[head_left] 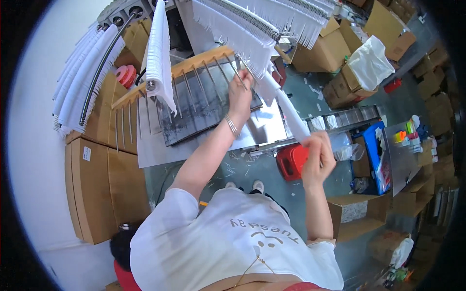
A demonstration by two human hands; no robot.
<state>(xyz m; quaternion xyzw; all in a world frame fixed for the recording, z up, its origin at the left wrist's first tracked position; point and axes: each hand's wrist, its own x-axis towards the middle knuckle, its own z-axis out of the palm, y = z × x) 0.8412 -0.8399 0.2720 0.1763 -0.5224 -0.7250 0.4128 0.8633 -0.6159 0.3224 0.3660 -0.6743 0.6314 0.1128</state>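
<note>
My right hand (319, 157) is closed on the lower end of a long white strip (290, 114), which slants down from the upper middle. My left hand (240, 92) reaches up to the right end of a wooden rack (194, 62) with a row of thin metal rods. Its fingers are closed among the last rods, beside the upper part of the strip; what they grip is hidden. Behind it, white fringed pieces (233, 26) hang on spiral metal rods. Another white fringed roll (156, 63) hangs in front of the rack.
Under the rack, a dark slab (194, 109) lies on a metal sheet (170, 154). A red plastic container (292, 162) stands on the floor near my right hand. Cardboard boxes (104, 189) are stacked at the left. A blue crate (377, 160) and more boxes occupy the right.
</note>
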